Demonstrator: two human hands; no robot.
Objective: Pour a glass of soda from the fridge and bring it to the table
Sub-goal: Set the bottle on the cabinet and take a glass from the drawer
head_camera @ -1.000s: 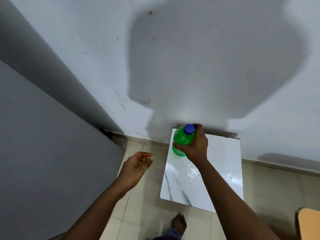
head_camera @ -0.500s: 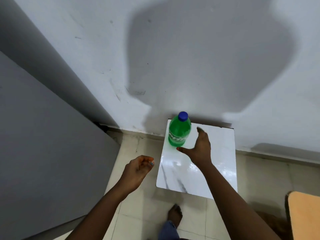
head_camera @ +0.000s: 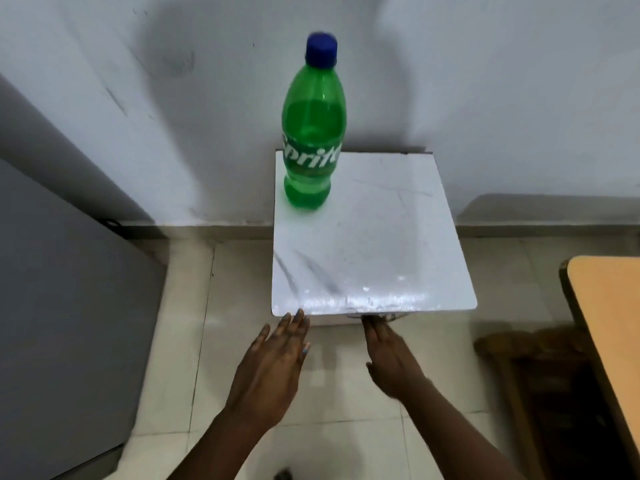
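Observation:
A green Sprite bottle (head_camera: 313, 133) with a blue cap stands upright at the far left corner of a small white marble-topped table (head_camera: 374, 258) set against the wall. My left hand (head_camera: 273, 368) is flat with fingers spread, its fingertips near the table's front left corner. My right hand (head_camera: 391, 358) is also open and reaches just under the table's front edge. Neither hand holds anything. No glass is in view.
The grey fridge (head_camera: 62, 306) fills the left side. A wooden table edge (head_camera: 613, 334) shows at the right with a dark wooden chair (head_camera: 540, 375) below it. Pale floor tiles (head_camera: 194, 341) lie between the fridge and the small table.
My right hand let go of the bottle, which now stands alone on the table. Both hands dropped to the table's front edge and opened. The view has come closer and lower.

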